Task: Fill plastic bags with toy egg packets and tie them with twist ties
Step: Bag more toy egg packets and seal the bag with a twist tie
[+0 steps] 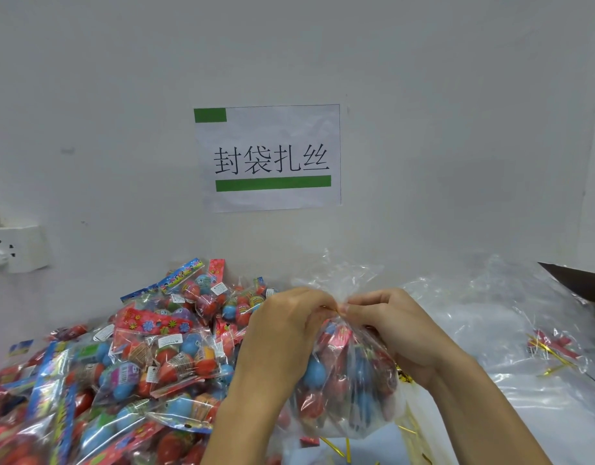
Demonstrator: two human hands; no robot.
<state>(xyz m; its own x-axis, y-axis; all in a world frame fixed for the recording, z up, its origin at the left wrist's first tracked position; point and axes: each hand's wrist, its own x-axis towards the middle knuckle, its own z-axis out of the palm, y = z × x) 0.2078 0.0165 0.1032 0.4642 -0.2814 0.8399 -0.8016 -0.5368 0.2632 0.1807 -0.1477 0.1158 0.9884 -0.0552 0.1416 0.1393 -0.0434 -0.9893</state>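
So both hands were pinched shut on the bag's neck, tie between them.
Left hand (pixel 286 317) and right hand (pixel 386 317) fingers met at the gold tie (pixel 338 309), lying crosswise above the filled bag (pixel 343 384), which hung straight below; loose packets (pixel 148 357) sat left on the desk.

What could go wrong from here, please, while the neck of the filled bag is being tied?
1. Both the left hand and right hand pinch the gathered neck of the filled bag; if the gold twist tie sits loosely, the neck could reopen and packets spill.
2. The bag bulges with eggs, so hard twisting might tear the thin plastic.
3. The pile of egg packets lies close by the left arm; a packet could get knocked off.
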